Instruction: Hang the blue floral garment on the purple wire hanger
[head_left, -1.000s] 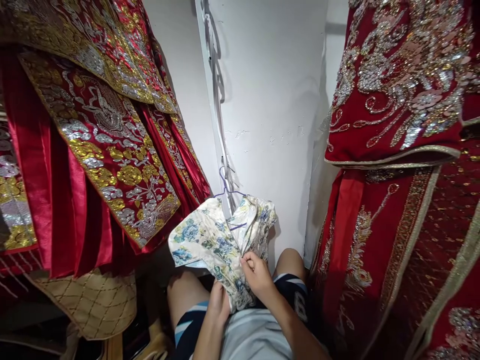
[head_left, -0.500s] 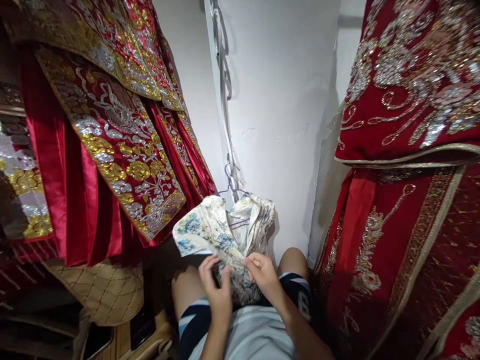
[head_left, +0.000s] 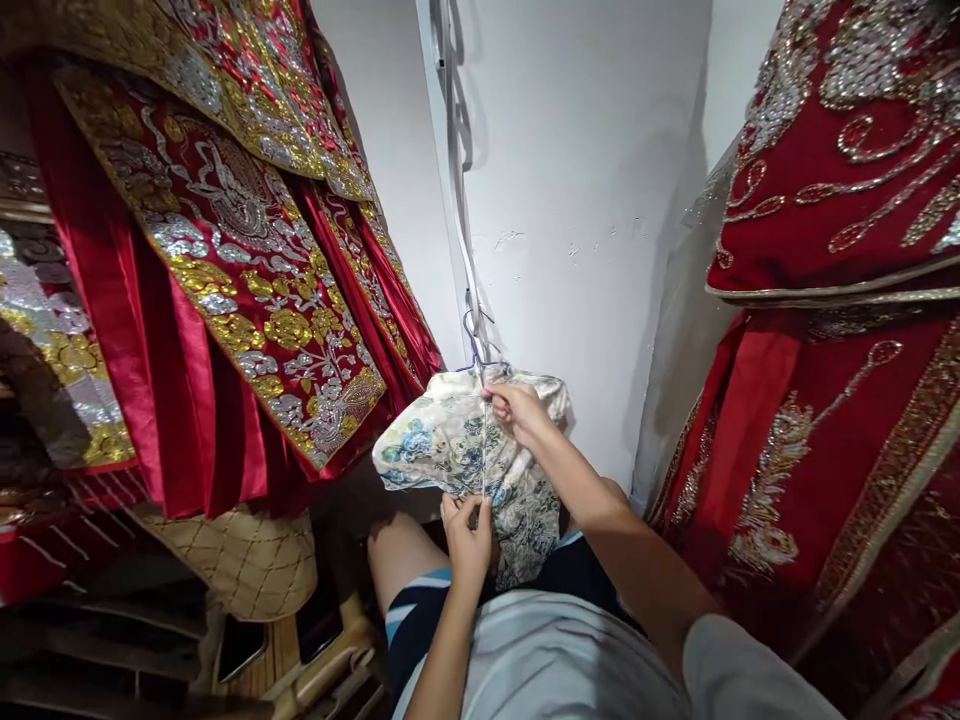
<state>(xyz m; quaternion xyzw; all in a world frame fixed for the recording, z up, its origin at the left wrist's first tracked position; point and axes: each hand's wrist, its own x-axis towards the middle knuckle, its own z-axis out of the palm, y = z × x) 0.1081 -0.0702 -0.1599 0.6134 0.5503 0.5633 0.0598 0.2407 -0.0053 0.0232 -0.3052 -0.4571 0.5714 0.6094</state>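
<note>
The floral garment point(head_left: 457, 440) hangs at centre, its shoulders borne by a purple hanger point(head_left: 473, 343). The right hand point(head_left: 520, 412) pinches its front seam at the far, neck end; the left hand point(head_left: 468, 530) pinches nearer, seemingly tensioning the stretch between.

garment point(head_left: 424, 445) cream, blue floral print; hanger point(head_left: 474, 349) purple; wall point(head_left: 577, 150) white

The right hand point(head_left: 517, 408) has risen to the neck of the blouse point(head_left: 439, 440), mid-frame; the left hand point(head_left: 469, 527) now pinches its front, lower centre. The gaping front has closed.
</note>
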